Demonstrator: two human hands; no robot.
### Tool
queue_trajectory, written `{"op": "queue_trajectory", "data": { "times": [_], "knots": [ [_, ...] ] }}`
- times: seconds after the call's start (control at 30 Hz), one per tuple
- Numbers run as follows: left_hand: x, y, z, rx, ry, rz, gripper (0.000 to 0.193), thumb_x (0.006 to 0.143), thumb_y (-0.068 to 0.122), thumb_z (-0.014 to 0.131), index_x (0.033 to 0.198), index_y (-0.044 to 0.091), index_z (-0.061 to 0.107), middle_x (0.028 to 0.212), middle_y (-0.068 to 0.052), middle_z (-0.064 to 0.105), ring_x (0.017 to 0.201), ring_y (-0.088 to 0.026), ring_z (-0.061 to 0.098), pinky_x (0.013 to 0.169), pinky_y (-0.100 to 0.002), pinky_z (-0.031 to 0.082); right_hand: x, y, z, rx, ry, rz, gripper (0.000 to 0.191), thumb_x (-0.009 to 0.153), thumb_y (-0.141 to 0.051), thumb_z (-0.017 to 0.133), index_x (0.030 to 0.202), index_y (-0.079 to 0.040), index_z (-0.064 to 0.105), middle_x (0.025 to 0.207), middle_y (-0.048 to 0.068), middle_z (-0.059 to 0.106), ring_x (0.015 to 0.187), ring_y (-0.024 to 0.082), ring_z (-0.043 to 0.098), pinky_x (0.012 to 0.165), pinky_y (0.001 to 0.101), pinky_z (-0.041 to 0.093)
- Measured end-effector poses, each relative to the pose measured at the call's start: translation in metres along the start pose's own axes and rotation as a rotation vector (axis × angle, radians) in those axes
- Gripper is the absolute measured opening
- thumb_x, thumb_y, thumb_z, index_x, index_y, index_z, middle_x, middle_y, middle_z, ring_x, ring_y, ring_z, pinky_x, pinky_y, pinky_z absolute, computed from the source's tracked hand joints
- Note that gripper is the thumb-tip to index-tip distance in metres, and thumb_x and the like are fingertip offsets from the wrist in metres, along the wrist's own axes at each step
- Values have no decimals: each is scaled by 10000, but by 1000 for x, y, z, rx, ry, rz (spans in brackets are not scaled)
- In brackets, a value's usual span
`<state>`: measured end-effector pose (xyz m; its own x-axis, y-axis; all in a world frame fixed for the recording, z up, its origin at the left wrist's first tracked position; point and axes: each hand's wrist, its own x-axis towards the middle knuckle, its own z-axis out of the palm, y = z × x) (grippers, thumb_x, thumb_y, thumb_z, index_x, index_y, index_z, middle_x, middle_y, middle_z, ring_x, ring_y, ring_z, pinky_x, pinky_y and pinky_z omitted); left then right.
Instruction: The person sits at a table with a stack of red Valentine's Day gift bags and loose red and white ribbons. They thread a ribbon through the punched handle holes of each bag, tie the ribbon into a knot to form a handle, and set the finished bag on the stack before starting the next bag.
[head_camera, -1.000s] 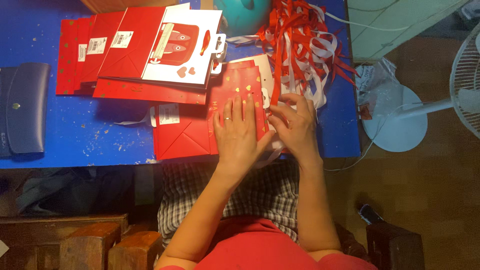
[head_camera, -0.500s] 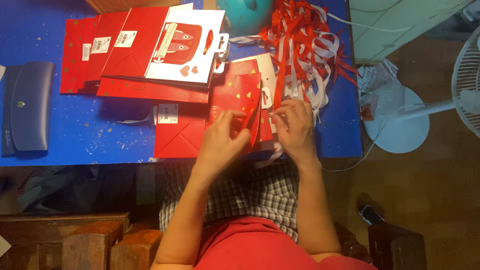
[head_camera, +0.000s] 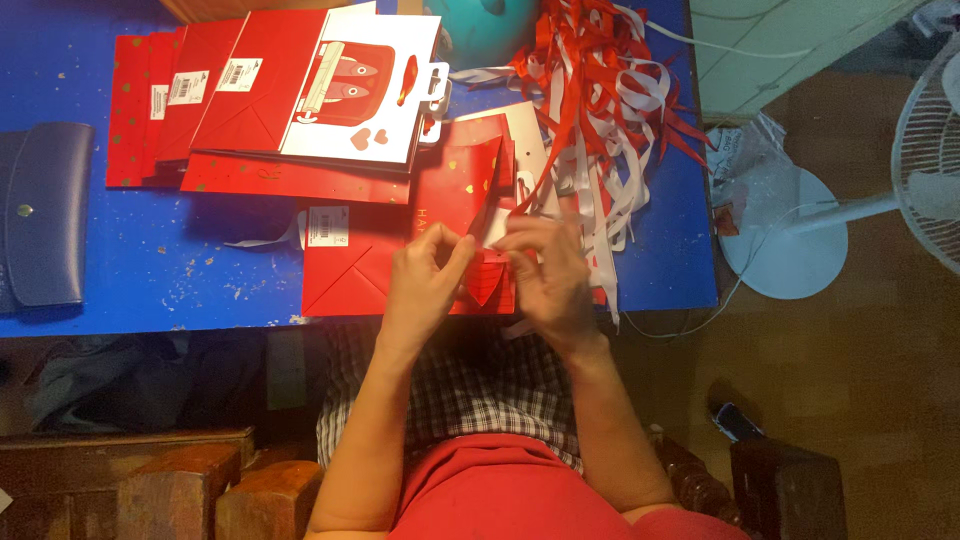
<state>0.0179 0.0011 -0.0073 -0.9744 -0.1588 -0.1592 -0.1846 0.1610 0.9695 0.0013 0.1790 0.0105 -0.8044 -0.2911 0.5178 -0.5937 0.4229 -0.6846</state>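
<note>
Left hand (head_camera: 425, 275): fingers pinched on the top edge of a red paper bag (head_camera: 460, 200).
Right hand (head_camera: 545, 270): closed on a small white tag (head_camera: 497, 232) at the bag's edge.
Bag: lying flat near the front edge of the blue table (head_camera: 150, 260), held by both hands.
Ribbons (head_camera: 590, 90): red and white, heaped just right of the bag.
Flat bags (head_camera: 270, 100): stacked behind.

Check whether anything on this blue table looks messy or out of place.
The red and white ribbons lie in a loose tangle at the blue table's right end, some strands trailing over its edge. The flat red paper bags are stacked unevenly.
</note>
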Motion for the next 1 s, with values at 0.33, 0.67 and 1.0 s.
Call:
{"op": "queue_trajectory", "data": {
  "times": [0.33,0.67,1.0],
  "knots": [
    [-13,0,-6,-30,-34,33,155,894,156,721,901,1,735,746,-58,765,662,-89,721,607,-254,571,-1,-3,10,30,-111,250,174,841,-90,778,1006,-77,722,908,59,699,935,259,647,962,402,471],
    [-18,6,0,29,46,77,159,895,160,721,865,5,740,739,-61,779,665,-92,737,624,-257,569,-6,-3,10,-27,-159,192,99,843,-110,777,932,-87,741,882,38,715,905,266,627,894,389,470],
    [-20,12,-1,37,36,45,175,894,183,732,856,13,753,695,-44,764,620,-64,699,589,-245,541,-12,-3,16,-13,-91,249,147,869,-88,754,1015,-74,742,953,66,717,976,266,641,1026,413,461]
  ]
}}
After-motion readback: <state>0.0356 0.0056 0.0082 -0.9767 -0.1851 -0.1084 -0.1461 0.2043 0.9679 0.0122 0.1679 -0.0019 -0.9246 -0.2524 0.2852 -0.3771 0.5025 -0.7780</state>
